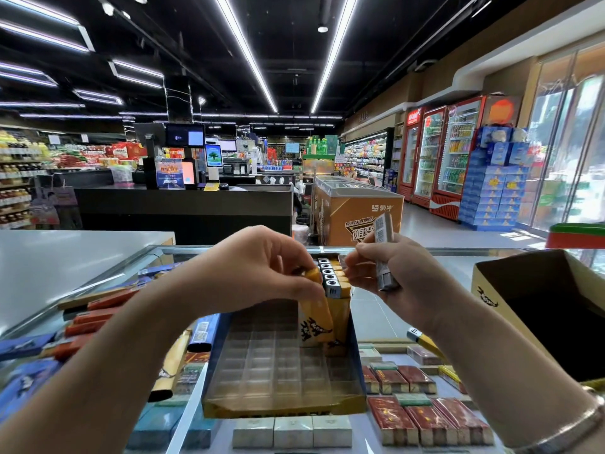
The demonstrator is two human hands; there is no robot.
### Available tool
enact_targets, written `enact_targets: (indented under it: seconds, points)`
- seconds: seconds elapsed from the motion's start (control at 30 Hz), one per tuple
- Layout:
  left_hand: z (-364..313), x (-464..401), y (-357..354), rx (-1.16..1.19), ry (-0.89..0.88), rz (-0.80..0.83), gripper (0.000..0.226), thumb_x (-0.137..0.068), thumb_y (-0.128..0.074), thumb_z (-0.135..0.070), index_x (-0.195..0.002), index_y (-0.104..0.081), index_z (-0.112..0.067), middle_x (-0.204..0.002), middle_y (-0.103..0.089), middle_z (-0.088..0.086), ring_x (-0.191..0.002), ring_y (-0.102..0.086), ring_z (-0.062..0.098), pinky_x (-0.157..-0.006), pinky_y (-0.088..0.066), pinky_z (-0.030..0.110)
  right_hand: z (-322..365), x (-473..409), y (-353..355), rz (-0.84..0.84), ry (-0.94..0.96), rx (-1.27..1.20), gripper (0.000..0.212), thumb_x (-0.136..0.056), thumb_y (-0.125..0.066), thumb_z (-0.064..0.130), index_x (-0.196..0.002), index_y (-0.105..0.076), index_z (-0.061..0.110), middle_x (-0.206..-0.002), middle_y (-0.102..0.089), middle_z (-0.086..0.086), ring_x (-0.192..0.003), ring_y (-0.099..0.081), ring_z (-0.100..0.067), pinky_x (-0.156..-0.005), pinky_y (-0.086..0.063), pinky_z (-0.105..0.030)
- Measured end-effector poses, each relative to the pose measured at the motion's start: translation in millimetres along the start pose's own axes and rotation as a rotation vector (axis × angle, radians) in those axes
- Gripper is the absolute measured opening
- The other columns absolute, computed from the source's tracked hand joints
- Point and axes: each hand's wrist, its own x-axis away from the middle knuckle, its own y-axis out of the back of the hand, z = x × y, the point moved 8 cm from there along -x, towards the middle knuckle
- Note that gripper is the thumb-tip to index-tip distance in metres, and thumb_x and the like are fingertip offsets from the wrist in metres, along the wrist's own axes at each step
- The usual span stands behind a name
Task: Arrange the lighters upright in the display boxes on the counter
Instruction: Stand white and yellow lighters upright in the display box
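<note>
Centrally, a yellow lighter [319, 309] leans tilted at the near end of the upright lighter row [332, 276] in the display box [281, 411] on the glass surface [376, 319]. Left hand [258, 273] fingers pinch its top. Right hand [399, 273] fingers clench grey lighters [384, 253], raised just beside the row.

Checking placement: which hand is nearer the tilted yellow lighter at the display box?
Left. The left hand pinches the yellow lighter; the right hand is beside it, holding a grey lighter.
</note>
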Motion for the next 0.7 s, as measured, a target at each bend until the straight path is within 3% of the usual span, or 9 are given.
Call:
enact_targets:
  seconds: [0.13,0.27,0.5,0.63,0.7]
  points:
    - [-13.2,-2.0,-16.3,-0.193,-0.128,-0.013,0.011,-0.068,-0.071,-0.046,-0.073,-0.063,-0.040,-0.073,-0.064,-0.016,-0.066,-0.061,0.002,-0.061,-0.052,0.017,-0.8,-0.4,0.9,-0.006,-0.002,0.012,0.007,-0.092,-0.048,0.004,-0.088,-0.049,0.010,-0.062,-0.064,-0.008,-0.062,-0.063,-0.022,-0.065,-0.053,-0.034]
    - [-22.4,-1.4,-16.8,-0.264,-0.194,-0.093,0.017,-0.068,-0.073,-0.043,-0.074,-0.057,-0.047,-0.070,-0.062,-0.019,-0.065,-0.060,0.001,-0.058,-0.049,0.013,-1.4,-1.2,1.1,-0.012,-0.002,0.029,0.006,-0.092,-0.048,0.005,-0.090,-0.049,0.010,-0.062,-0.065,-0.007,-0.063,-0.063,-0.022,-0.064,-0.052,-0.034]
    - [-22.5,-3.1,-25.3,-0.458,-0.150,-0.081,0.029,-0.072,-0.070,-0.045,-0.073,-0.041,-0.050,-0.060,-0.050,-0.026,-0.063,-0.053,-0.014,-0.049,-0.037,0.005,-2.3,-1.3,0.7,-0.014,0.004,0.065,0.006,-0.092,-0.049,0.004,-0.090,-0.050,0.010,-0.055,-0.065,-0.003,-0.059,-0.063,-0.018,-0.061,-0.052,-0.031]
    - [-21.6,-2.8,-23.2,-0.577,-0.150,-0.082,0.026,-0.076,-0.063,-0.052,-0.097,-0.049,-0.048,-0.055,-0.046,-0.026,-0.055,-0.049,-0.010,-0.046,-0.029,0.008,-2.1,-1.1,-0.2,-0.010,0.009,0.070,0.007,-0.092,-0.048,0.004,-0.088,-0.050,0.010,-0.060,-0.065,-0.006,-0.062,-0.063,-0.020,-0.061,-0.052,-0.032]
    - [-16.0,-2.8,-22.8,-0.520,-0.111,-0.054,0.024,-0.080,-0.061,-0.049,-0.102,-0.056,-0.043,-0.055,-0.051,-0.022,-0.057,-0.051,-0.008,-0.046,-0.033,0.010,-1.5,-1.4,-0.3,-0.011,0.013,0.072,0.007,-0.092,-0.048,0.005,-0.088,-0.050,0.010,-0.063,-0.065,-0.008,-0.064,-0.062,-0.022,-0.063,-0.053,-0.034]
